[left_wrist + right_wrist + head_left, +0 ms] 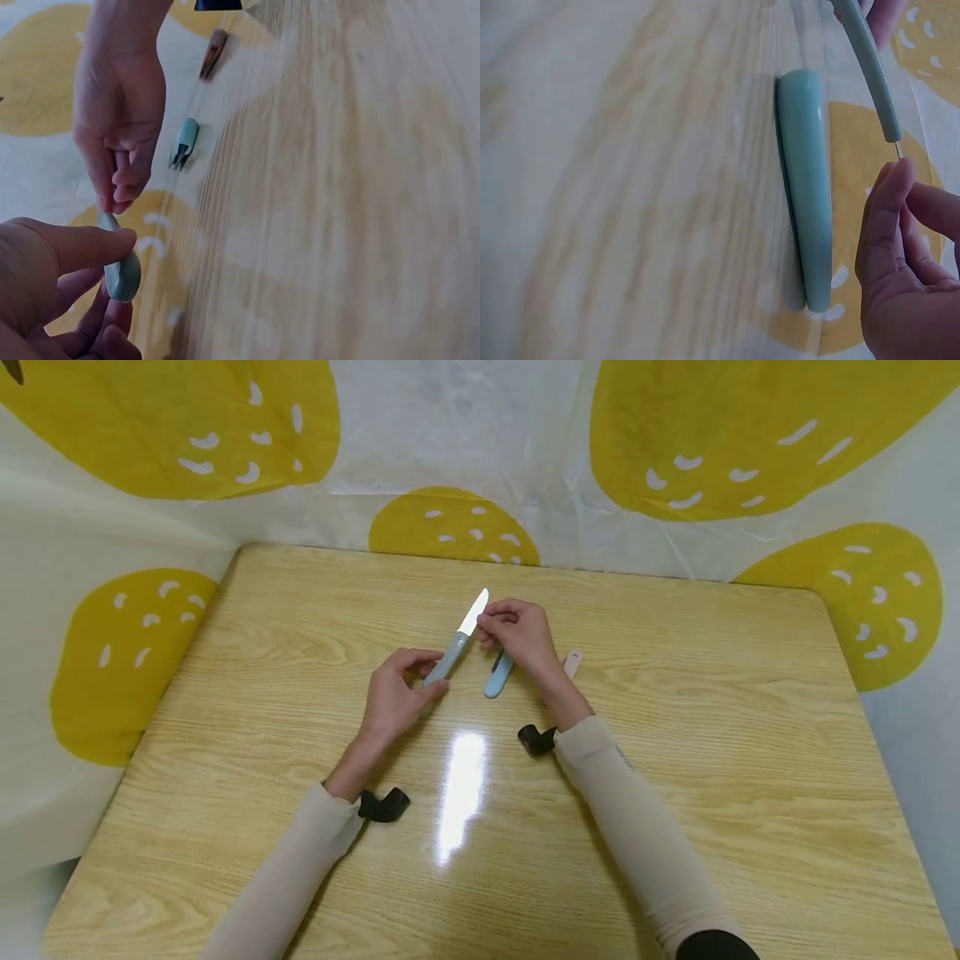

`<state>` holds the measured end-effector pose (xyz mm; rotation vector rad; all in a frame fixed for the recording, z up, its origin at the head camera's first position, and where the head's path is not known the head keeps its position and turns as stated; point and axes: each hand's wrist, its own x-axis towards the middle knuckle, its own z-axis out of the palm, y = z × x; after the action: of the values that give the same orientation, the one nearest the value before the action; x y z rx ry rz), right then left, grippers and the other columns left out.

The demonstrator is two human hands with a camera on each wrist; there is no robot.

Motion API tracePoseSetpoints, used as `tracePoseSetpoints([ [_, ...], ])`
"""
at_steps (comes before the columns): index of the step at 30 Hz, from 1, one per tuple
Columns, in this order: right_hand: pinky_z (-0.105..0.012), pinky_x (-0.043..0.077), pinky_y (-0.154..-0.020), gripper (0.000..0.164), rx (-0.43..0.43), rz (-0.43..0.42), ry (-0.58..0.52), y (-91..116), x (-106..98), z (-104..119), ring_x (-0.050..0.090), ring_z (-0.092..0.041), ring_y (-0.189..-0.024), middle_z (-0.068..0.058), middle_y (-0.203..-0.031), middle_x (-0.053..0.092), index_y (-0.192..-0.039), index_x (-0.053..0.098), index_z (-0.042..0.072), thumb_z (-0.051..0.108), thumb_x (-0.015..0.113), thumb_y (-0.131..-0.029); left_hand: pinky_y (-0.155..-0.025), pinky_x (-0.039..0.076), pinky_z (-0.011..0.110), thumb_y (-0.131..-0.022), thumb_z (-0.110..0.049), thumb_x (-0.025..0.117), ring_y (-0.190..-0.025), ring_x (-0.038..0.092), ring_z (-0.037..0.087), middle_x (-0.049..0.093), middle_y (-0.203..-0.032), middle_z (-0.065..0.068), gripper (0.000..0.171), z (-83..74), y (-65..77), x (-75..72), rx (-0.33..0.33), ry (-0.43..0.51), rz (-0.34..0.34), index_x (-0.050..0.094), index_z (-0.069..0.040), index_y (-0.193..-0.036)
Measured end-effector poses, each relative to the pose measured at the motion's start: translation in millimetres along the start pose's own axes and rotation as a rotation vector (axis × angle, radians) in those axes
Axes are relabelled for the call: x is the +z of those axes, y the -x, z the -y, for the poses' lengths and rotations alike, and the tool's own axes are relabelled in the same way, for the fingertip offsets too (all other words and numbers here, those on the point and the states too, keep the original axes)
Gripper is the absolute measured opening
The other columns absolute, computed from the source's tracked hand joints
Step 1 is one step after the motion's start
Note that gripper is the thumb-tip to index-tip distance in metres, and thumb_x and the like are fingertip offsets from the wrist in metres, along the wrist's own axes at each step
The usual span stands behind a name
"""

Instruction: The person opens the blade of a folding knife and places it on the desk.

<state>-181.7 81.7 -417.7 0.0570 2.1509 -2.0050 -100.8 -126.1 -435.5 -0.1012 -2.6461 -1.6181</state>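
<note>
left hand (392, 697) grips the knife handle (448, 659), right hand (527, 633) pinches the blade (474, 612), well inside the table edges (637, 580).

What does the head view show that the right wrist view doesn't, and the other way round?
Only the head view shows the pale pink piece beside the right arm, the sleeves and the blade's broad face.
Only the right wrist view shows the light-blue piece on the table unhidden by a hand.
Both show the right hand's fingertips at the blade and the left hand at the knife's handle.
</note>
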Motion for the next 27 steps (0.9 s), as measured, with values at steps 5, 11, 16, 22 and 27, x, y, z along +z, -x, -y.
tracePoseSetpoints([
  [5, -0.031, 0.065, -0.070, 0.020, 0.030, -0.007, -0.022, -3.7, 5.3, 1.2, 0.073, -0.015, -0.068, -0.015, -0.087, 0.073, -0.111, 0.070, -0.010, 0.003, 0.072, -0.097, -0.082, 0.049, 0.031, -0.083, -0.004, 0.087, -0.096, 0.067, 0.029, 0.073, -0.108, 0.015, 0.039, 2.1, -1.2, -2.7, -0.026, -0.024, -0.007, 0.076, -0.005, -0.120],
  [11, -0.033, 0.065, -0.072, 0.021, 0.067, -0.002, -0.043, -7.7, 9.9, 1.6, 0.072, -0.014, -0.066, -0.012, -0.085, 0.071, -0.113, 0.068, -0.012, 0.001, 0.072, -0.096, -0.079, 0.050, 0.027, -0.083, -0.006, 0.087, -0.094, 0.069, 0.029, 0.074, -0.108, 0.015, 0.038, 2.9, -2.3, -5.1, -0.056, -0.055, -0.007, 0.076, -0.007, -0.120],
  [16, -0.035, 0.065, -0.076, 0.022, 0.088, 0.015, -0.043, -8.2, 11.0, 1.9, 0.072, -0.014, -0.066, -0.015, -0.088, 0.070, -0.116, 0.068, -0.012, 0.000, 0.070, -0.097, -0.078, 0.050, 0.029, -0.083, -0.009, 0.087, -0.092, 0.071, 0.028, 0.075, -0.107, 0.012, 0.037, 2.4, -2.0, -6.6, -0.080, -0.120, -0.009, 0.078, -0.009, -0.119],
  [22, -0.034, 0.065, -0.075, 0.026, 0.088, 0.064, 0.002, -9.5, 13.0, 0.7, 0.072, -0.014, -0.070, -0.025, -0.099, 0.071, -0.122, 0.068, -0.011, 0.001, 0.068, -0.099, -0.077, 0.051, 0.032, -0.084, -0.012, 0.087, -0.091, 0.072, 0.027, 0.075, -0.105, 0.009, 0.037, 2.2, -2.1, -8.3, -0.091, -0.188, -0.012, 0.079, -0.012, -0.120],
  [27, -0.028, 0.064, -0.072, 0.034, 0.080, 0.118, 0.100, -9.5, 13.4, -0.8, 0.071, -0.014, -0.072, -0.026, -0.103, 0.073, -0.132, 0.066, -0.006, 0.008, 0.068, -0.101, -0.077, 0.052, 0.033, -0.084, -0.013, 0.087, -0.091, 0.072, 0.027, 0.075, -0.105, 0.009, 0.037, 0.7, -1.6, -9.3, -0.105, -0.203, -0.005, 0.079, -0.011, -0.120],
])
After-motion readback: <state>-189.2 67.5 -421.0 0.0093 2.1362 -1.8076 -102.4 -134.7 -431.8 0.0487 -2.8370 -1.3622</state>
